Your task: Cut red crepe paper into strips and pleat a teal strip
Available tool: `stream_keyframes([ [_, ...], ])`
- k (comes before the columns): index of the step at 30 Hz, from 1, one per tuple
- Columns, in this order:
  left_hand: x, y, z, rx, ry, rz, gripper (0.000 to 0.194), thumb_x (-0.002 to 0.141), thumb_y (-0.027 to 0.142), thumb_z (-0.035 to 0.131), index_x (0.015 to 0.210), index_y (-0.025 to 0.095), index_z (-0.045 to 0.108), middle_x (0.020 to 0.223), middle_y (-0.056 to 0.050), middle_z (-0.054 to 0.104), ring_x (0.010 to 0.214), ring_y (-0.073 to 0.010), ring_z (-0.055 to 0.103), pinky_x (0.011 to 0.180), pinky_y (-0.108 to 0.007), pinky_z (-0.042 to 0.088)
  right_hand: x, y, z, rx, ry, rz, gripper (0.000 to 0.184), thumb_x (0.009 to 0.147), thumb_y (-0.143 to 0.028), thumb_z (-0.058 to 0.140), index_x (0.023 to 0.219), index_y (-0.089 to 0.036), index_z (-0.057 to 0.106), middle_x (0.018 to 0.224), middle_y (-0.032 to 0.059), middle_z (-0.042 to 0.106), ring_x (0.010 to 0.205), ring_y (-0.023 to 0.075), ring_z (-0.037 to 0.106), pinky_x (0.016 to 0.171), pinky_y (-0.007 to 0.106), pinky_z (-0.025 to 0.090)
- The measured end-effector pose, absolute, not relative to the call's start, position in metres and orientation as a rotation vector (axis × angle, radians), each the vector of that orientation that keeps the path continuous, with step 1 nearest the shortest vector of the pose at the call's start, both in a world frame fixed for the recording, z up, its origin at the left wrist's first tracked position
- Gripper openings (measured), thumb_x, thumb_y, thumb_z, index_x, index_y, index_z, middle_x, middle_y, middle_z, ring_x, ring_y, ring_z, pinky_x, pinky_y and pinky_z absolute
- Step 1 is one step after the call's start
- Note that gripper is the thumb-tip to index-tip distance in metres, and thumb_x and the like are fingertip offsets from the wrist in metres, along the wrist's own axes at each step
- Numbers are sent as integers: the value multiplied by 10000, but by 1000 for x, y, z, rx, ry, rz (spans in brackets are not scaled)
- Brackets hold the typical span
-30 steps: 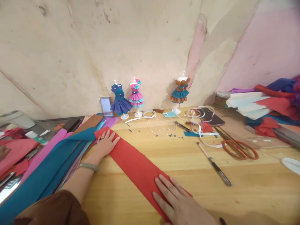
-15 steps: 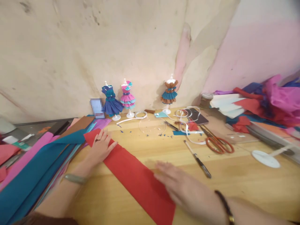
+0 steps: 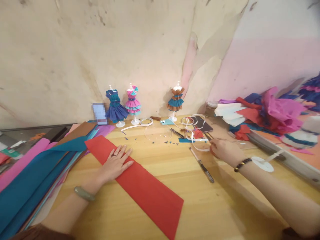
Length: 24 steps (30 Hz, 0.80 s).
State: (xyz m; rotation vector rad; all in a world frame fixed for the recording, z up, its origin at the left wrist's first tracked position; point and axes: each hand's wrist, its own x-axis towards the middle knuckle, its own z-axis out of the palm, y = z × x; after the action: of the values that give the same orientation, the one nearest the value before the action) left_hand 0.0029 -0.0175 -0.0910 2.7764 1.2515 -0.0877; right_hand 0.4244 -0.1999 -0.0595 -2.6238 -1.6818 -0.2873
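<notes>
A long strip of red paper [image 3: 150,190] lies slantwise across the wooden table. On its upper part my left hand [image 3: 116,163] rests flat, fingers spread, pressing it down. Over at the right, my right hand [image 3: 225,150] is closed around the scissors [image 3: 208,136]; their orange handles are mostly hidden beneath the fingers and only a bit of blade shows. Just left of that hand lies a pen [image 3: 206,171] with a dark grip. White ribbon [image 3: 197,146] curls close to the fingertips.
Mini mannequins in a navy dress [image 3: 116,108], a pink dress [image 3: 133,104] and a brown-teal dress [image 3: 175,100] stand along the wall. Teal paper strips [image 3: 42,180] are stacked left. Crumpled coloured paper [image 3: 280,106] heaps at right, near a white stand [image 3: 262,164]. A dark phone [image 3: 203,124] lies behind the ribbon.
My right hand has left the red paper, moved right and away from me, and closed on the scissors. My left hand has slid slightly down the strip.
</notes>
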Motion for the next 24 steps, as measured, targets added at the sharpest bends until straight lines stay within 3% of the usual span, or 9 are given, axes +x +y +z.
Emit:
stream_keyframes([
  [6, 0, -10, -79, 2624, 1251, 34, 654, 950, 542, 218, 1496, 184, 244, 1559, -94, 211, 1443, -283, 184, 1139, -460, 251, 387, -146, -56, -2462, -1882, -264, 312, 943, -200, 381, 1059, -150, 667, 1024, 135, 708, 972, 216, 650, 826, 292, 453],
  [10, 4, -8, -71, 2788, 1110, 132, 519, 952, 347, 281, 1409, 149, 426, 1484, -89, 402, 1397, -251, 317, 1149, -429, 259, 359, -91, -58, -2516, -1894, -180, 249, 954, -239, 458, 1031, -105, 654, 991, 134, 690, 939, 217, 652, 811, 341, 493],
  [14, 8, -14, -74, 2877, 978, 94, 510, 880, 108, 277, 1309, 171, 546, 1374, -70, 545, 1310, -206, 444, 1099, -382, 343, 345, -65, -70, -2619, -1794, -120, 322, 912, -354, 578, 1160, -147, 579, 1142, 74, 617, 968, 193, 624, 833, 408, 531],
  [18, 5, -19, -87, 2937, 978, 161, 542, 855, 52, 295, 1292, 229, 563, 1371, -57, 547, 1266, -221, 464, 1023, -410, 388, 350, -69, -71, -2611, -1686, -101, 212, 935, -213, 513, 1076, -97, 622, 1040, 141, 667, 975, 254, 641, 823, 434, 510],
  [21, 3, -19, -90, 2938, 998, 192, 528, 884, 69, 285, 1311, 243, 542, 1347, -61, 563, 1227, -231, 475, 988, -412, 387, 358, -77, -57, -2532, -1623, -88, 286, 922, -85, 388, 1081, -59, 624, 950, 226, 686, 957, 313, 659, 777, 411, 492],
  [24, 5, -19, -85, 2891, 988, 191, 480, 904, 100, 294, 1282, 227, 562, 1289, -81, 593, 1159, -230, 505, 973, -408, 382, 348, -83, -39, -2348, -1683, 20, 348, 928, -110, 338, 1149, -143, 605, 989, 139, 703, 924, 219, 668, 750, 285, 489],
])
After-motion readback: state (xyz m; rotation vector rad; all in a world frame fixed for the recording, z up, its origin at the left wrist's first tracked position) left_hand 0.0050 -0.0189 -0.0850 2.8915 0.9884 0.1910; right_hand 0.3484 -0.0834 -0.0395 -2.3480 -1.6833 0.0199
